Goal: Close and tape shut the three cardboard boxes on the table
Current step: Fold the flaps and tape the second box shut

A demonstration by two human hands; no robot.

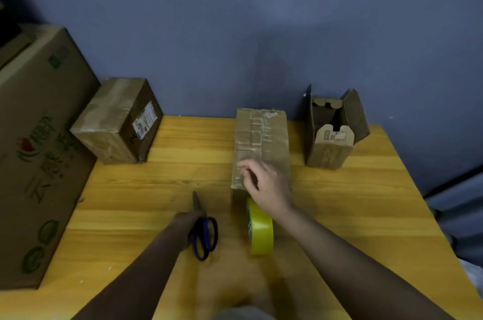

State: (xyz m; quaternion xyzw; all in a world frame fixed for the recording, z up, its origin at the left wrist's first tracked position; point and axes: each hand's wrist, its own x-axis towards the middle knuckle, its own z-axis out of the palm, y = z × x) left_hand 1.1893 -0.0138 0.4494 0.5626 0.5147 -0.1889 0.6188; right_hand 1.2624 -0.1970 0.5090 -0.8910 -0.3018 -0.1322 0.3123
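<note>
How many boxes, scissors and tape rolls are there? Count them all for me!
Boxes: 4, the big printed box, the left box, the middle box and the open box.
Scissors: 1
Tape roll: 1
Total: 6

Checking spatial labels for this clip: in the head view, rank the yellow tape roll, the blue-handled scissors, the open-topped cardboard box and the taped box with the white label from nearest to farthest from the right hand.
From the right hand:
1. Yellow tape roll, just below the wrist.
2. Blue-handled scissors, to its left, at the left hand.
3. Open-topped cardboard box, back right.
4. Taped box with the white label, far back left.
</note>
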